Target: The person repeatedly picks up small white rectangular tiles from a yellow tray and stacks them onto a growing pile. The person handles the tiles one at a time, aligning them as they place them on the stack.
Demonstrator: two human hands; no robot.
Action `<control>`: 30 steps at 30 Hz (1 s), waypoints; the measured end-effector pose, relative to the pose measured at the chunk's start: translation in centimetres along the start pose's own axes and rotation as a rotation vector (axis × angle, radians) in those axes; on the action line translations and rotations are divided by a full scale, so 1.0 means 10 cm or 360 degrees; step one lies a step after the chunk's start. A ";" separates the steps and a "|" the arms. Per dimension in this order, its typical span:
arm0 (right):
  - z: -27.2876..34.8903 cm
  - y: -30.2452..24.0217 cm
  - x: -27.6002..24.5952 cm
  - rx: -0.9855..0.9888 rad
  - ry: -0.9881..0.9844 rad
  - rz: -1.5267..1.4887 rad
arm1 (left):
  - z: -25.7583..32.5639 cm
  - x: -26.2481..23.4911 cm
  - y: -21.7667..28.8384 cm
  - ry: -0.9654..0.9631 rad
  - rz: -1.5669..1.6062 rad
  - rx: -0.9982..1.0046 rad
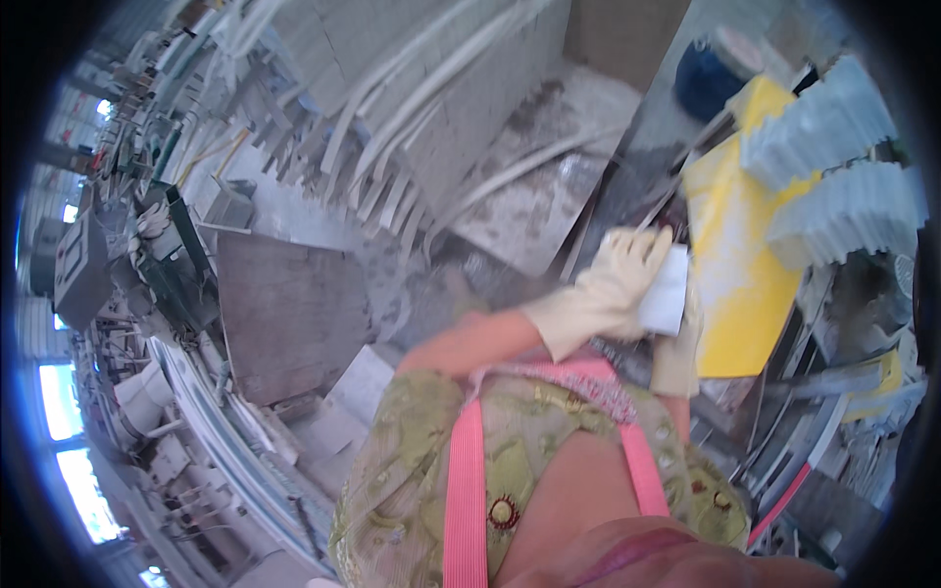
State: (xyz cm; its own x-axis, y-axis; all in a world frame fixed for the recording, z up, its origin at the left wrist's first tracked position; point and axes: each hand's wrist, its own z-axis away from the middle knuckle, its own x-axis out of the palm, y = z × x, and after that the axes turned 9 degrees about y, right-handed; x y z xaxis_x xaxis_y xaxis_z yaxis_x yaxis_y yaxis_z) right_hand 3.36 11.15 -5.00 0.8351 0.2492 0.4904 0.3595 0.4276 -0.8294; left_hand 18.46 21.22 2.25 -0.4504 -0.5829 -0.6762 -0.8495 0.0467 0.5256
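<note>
Cream-gloved left hand (616, 281): fingers curled, pinching left edge of flat white rectangular plate (668, 296), just left of dusty yellow sheet (742, 274). Cream-gloved right hand (691, 328) at plate's right side; fingers hidden, I can't tell. I'd favour light, even grip, wrists steady.

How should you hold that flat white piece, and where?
Probably by its opposite side edges, left hand coming from the left, right hand from the right: the white piece looks flat and straight-edged, with a gloved hand at each side.
</note>
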 end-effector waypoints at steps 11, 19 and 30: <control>-0.62 1.70 2.82 0.0438 -0.0267 -0.0187 | -0.10 -1.89 -2.66 -0.0558 -0.0276 -0.0559; -1.38 1.64 3.97 0.0217 -0.1455 0.0760 | -0.61 -2.97 -3.53 -0.0461 -0.0573 -0.0553; -3.16 2.34 5.16 -0.1197 -0.1178 0.1425 | -1.98 -2.89 -4.78 -0.0674 -0.1076 -0.0318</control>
State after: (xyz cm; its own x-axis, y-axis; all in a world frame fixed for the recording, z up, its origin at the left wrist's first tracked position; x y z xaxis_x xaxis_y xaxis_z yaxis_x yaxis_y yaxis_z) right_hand 68.05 6.53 -7.54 0.5702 0.6871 -0.4502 0.1568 -0.6291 -0.7614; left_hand 77.52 19.75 6.84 0.0412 -0.0759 -0.9963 -0.9275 -0.3736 -0.0099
